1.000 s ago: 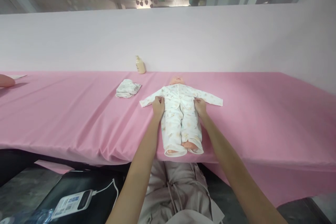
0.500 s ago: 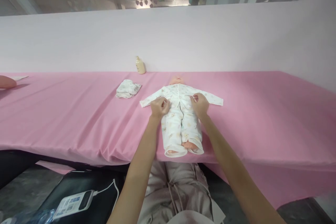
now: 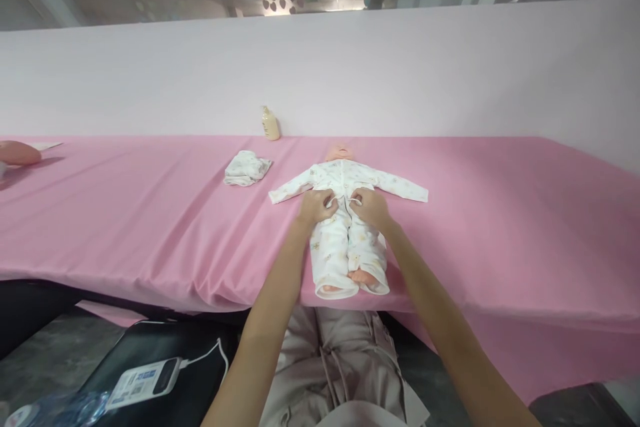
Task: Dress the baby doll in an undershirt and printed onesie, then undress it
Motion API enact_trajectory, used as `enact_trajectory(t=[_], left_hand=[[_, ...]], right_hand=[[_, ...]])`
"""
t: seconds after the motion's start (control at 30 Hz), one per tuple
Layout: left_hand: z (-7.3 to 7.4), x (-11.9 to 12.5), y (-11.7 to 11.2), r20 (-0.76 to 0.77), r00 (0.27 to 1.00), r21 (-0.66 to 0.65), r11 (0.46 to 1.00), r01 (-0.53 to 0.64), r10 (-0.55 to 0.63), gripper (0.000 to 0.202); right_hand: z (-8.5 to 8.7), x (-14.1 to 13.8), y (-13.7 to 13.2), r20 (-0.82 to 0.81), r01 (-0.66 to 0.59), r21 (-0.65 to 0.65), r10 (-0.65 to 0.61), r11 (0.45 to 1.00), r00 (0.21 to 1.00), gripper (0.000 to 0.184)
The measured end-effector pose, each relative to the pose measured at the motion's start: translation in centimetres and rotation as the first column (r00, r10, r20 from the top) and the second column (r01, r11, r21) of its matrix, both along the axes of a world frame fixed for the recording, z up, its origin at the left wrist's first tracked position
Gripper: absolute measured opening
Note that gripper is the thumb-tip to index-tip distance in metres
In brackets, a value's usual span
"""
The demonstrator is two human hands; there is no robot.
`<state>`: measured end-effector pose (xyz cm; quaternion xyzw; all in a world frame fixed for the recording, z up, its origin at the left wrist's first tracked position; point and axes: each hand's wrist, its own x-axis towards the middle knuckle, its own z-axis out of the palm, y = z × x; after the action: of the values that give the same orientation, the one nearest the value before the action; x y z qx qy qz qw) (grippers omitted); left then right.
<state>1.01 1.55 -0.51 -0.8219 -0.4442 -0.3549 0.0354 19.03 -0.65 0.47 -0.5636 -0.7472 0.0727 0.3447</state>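
Observation:
A baby doll (image 3: 340,153) lies on its back with its head toward the wall. It wears a long-sleeved white printed top (image 3: 336,175), sleeves spread to both sides, and white printed pants (image 3: 330,263). A foot shows at one pant cuff. Over the doll's waist, my left hand (image 3: 317,205) is closed, pinching a thin white strip of the clothing. Opposite it, my right hand (image 3: 370,207) pinches a similar white strip between thumb and finger. A narrow gap separates the hands. Whether the strips are ties or a fabric edge, I cannot tell.
A folded white printed cloth (image 3: 247,169) lies left of the doll on the pink sheet (image 3: 150,213). Behind it, a cream pump bottle (image 3: 271,124) stands by the wall. Below the table edge, a white device (image 3: 145,381) with a cable and a clear bottle (image 3: 70,408) rest on a black seat.
Both hands have moved inward and slightly toward me, from the sides of the doll's waist to its middle. White strips now show at the fingertips.

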Motion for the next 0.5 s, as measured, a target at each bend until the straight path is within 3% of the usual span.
enact_trajectory(t=[0.1, 0.17, 0.27, 0.33, 0.43, 0.5], left_hand=[[0.4, 1.0, -0.7, 0.006, 0.999, 0.053, 0.998, -0.042, 0.042, 0.023], [0.5, 1.8, -1.3, -0.024, 1.0, 0.07, 0.997, 0.01, -0.009, 0.027], [0.4, 2.7, -1.9, -0.064, 0.993, 0.073, 0.992, 0.104, -0.1, 0.031], [0.3, 3.0, -1.9, -0.009, 0.999, 0.103, 0.993, 0.053, -0.052, 0.032], [0.4, 3.1, -1.6, 0.118, 0.992, 0.118, 0.991, -0.065, 0.051, 0.028], [0.6, 3.2, -1.4, 0.113, 0.991, 0.07, 0.995, -0.074, 0.066, 0.024]], right_hand=[[0.2, -0.1, 0.1, -0.309, -0.039, -0.003, 0.036, 0.999, 0.95, 0.011], [0.5, -0.1, -0.1, -0.455, -0.14, 0.01, 0.129, 0.99, 0.881, 0.014], [0.9, 0.0, -0.4, -0.497, -0.35, -0.037, 0.286, 0.936, 0.819, 0.017], [1.0, 0.0, -0.5, -0.491, -0.416, -0.072, 0.331, 0.907, 0.806, 0.022], [0.9, 0.0, -0.4, -0.578, -0.382, -0.049, 0.285, 0.923, 0.764, 0.021], [0.6, -0.1, -0.3, -0.651, -0.324, -0.027, 0.23, 0.946, 0.723, 0.019]])
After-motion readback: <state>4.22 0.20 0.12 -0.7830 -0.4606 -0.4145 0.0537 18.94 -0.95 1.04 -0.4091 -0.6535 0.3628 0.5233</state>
